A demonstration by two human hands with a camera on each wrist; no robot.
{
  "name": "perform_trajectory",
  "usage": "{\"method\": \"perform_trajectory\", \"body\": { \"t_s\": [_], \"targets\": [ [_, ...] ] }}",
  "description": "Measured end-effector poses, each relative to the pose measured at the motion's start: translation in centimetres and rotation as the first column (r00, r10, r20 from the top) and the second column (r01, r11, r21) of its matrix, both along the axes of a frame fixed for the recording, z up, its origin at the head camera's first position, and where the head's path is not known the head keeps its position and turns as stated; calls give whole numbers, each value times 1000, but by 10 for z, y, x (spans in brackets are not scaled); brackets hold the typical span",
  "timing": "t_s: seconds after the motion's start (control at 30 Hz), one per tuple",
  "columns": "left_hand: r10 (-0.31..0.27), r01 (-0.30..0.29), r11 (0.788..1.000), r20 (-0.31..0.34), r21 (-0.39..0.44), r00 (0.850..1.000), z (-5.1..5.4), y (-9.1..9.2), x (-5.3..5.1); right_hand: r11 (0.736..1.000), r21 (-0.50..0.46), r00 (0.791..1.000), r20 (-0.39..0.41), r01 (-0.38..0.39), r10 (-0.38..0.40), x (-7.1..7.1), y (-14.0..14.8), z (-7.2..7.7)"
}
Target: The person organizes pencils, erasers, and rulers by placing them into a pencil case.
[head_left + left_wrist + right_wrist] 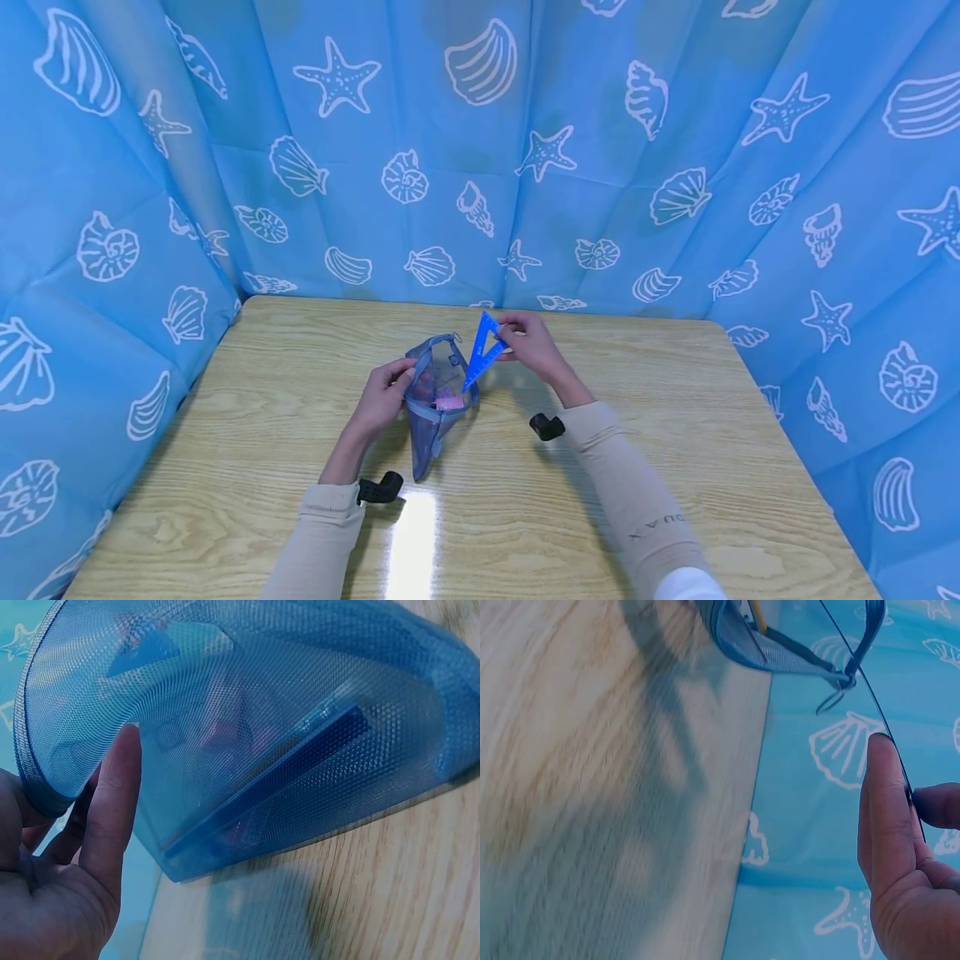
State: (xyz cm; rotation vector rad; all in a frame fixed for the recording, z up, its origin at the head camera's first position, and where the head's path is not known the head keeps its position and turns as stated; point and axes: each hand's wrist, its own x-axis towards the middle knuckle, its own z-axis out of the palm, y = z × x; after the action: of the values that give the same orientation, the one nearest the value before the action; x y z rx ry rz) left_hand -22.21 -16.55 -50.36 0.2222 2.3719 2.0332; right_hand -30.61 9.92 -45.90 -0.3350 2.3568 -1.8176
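A blue mesh zipper pouch (427, 421) is held tilted above the table with its mouth spread. My left hand (384, 396) pinches the pouch's left rim between thumb and fingers. Through the mesh in the left wrist view, a long dark blue strip (277, 776) and several reddish items show, their kinds unclear. A pink item (450, 402) lies at the pouch opening. My right hand (531, 343) pinches a blue set square (480, 354) by its right side, one corner pointing down into the mouth. The right wrist view shows the set square edge-on between thumb and fingers.
The wooden table (285, 400) extends around both arms, with a bright light reflection near its front. A blue curtain (450, 150) with white shells and starfish stands behind and at both sides. Each wrist carries a small black camera (547, 427).
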Motion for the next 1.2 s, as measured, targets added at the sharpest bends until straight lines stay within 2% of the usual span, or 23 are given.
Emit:
{"method": "perform_trajectory", "body": {
  "t_s": [0.5, 0.8, 1.2],
  "targets": [
    [16, -16, 1000, 10, 0, 1000, 0, 3, -1, 998, -32, 997, 43, -61, 62, 14, -25, -7],
    [19, -19, 1000, 19, 6, 1000, 0, 3, -1, 995, 40, 994, 64, -93, 90, 22, -35, -8],
    [13, -14, 1000, 14, 12, 1000, 0, 4, -2, 979, 143, 989, 57, -142, 135, 24, -50, -10]
  ]
}}
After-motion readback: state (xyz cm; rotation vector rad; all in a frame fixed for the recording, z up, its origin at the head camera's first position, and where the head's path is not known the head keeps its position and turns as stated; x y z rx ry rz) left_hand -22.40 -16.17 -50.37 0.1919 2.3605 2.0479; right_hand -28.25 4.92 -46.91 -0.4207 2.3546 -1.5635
